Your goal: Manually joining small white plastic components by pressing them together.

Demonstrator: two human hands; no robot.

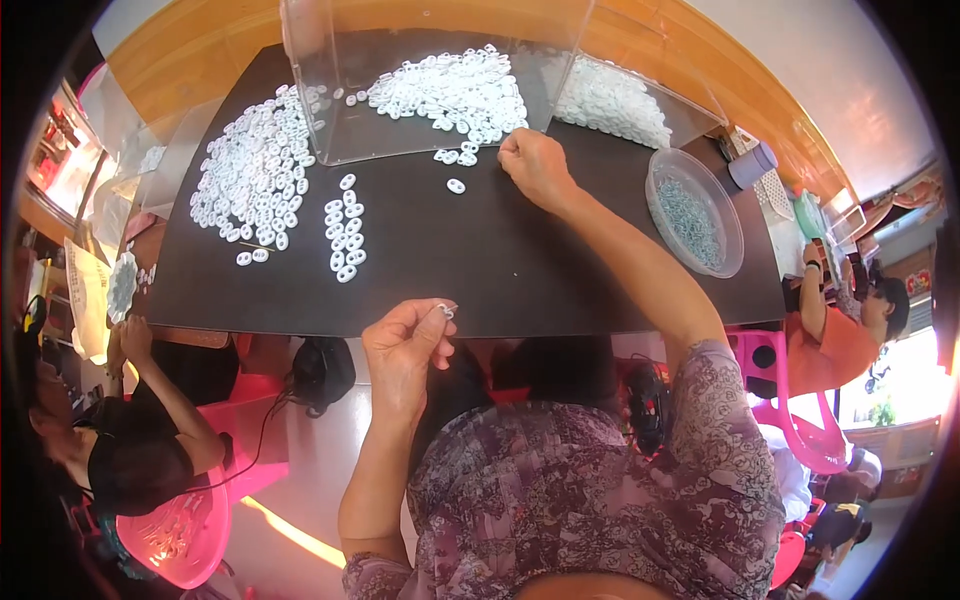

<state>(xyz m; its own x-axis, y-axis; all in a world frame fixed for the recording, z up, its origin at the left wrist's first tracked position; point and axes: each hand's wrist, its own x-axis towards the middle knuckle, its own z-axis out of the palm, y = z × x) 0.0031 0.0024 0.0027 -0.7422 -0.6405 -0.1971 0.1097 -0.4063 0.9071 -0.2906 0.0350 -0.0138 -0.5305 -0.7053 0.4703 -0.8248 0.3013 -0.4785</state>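
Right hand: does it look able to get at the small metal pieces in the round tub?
Likely yes: the right hand is left of the clear tub, nothing seems to stand between them, and the metal pieces look uncovered. Whether the hand holds anything is unclear.

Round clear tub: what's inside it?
The tub holds many small blue-grey pieces, too small to identify singly. They cover much of its floor and hide whatever lies beneath.

A round-necked, plum-purple top [590, 480] bears a pale greyish, lacy, scrolling print. Its matching sleeves [718, 405] end near the elbows, leaving the forearms [640, 255], left hand [405, 345] and right hand [540, 168] bare.
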